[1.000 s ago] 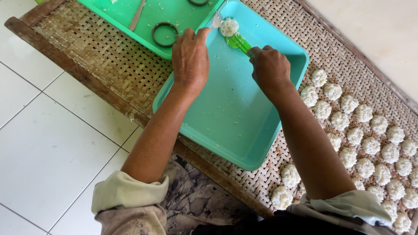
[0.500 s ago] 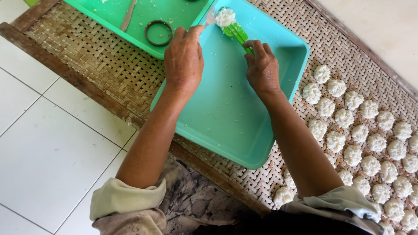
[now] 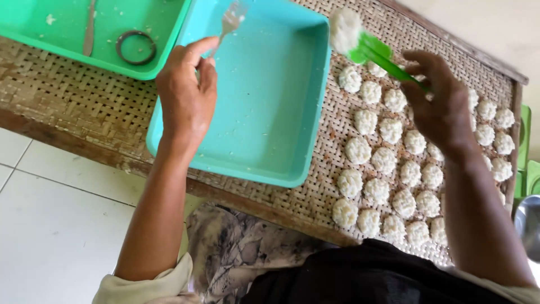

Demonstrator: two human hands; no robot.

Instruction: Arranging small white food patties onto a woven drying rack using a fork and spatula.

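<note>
Step in hand: judging from the pics, the person is carrying one shaped white crumbly patty point(image 3: 344, 28) on the bright green plastic spatula point(image 3: 378, 55) toward the rows; it looks like the placing step, not the shaping one.
Right hand: the right hand point(image 3: 441, 110) is gripping the handle end of the green spatula w/ fingers closed around it, and is hovering over the rows of white round patties point(image 3: 394, 169).
Patty now: it is sitting on the spatula blade, above the far edge of the woven rattan tray w/ dark wood frame point(image 3: 84, 107), just beside the far right corner of the turquoise rectangular plastic tray point(image 3: 270, 112), not yet among the others.
Left hand: the left hand point(image 3: 185, 101) is pinching a thin metal fork point(image 3: 230, 22) btw. thumb and fingers, fork head over the turquoise tray.
Nearby: a green plastic tray point(image 3: 67, 50) at far left is holding a dark metal ring point(image 3: 136, 47) and a flat metal utensil point(image 3: 90, 28).
Next move, as I judge: it is calling for a level spatula, a free spot near the far row, and prob. the fork pushing the patty off w/o breaking it.
</note>
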